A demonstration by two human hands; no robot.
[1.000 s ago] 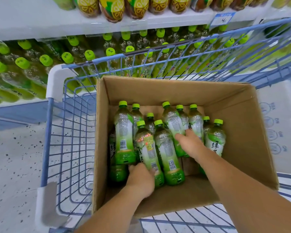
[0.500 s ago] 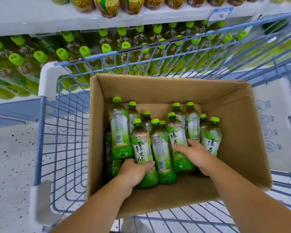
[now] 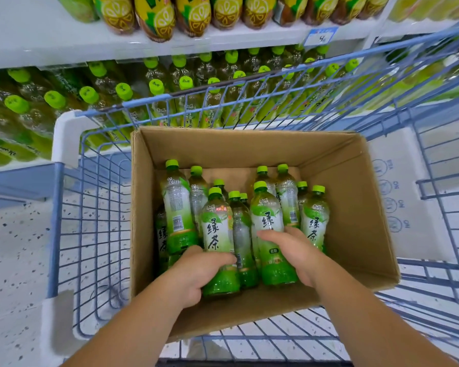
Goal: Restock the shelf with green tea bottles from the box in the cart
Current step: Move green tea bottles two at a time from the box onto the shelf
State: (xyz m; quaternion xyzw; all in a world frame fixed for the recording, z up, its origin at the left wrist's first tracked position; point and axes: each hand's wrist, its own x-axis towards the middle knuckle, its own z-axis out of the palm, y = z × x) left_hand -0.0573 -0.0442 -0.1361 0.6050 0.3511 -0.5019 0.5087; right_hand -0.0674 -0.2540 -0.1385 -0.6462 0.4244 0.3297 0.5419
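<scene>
Pick-up step of the restocking, judging by the grips: taking two bottles at once out of the cardboard box point(image 3: 355, 207) sitting inside the blue wire cart point(image 3: 96, 234). Wrapping the left hand point(image 3: 196, 274) round the lower body of the front green tea bottle point(image 3: 217, 229), fingers curled across the bottom edge of its label, thumb not showing. Closing the right hand point(image 3: 294, 250) on the neighbouring green tea bottle point(image 3: 266, 215), fingers curled over the middle of the label; thumb hidden behind the bottle, so not possible to tell how it is lying. Both bottles leaning with green caps pointing away toward the shelves, bases low near the box's near wall, pressed against the other bottles point(image 3: 178, 207) packed beside and behind them. Not yet lifting clear, as far as visible.

Next move, as a judgement: drawing both bottles upward along their own lean, clearing the box rim and then the cart's front rail, and carrying them forward to the lower shelf point(image 3: 19, 166), already holding rows of shelved green-capped bottles point(image 3: 154, 88). Keeping away from the upper shelf point(image 3: 37, 41), carrying lemon-labelled bottles point(image 3: 157, 14) instead. Also needing care about loose neighbours toppling into the gaps left behind.
</scene>
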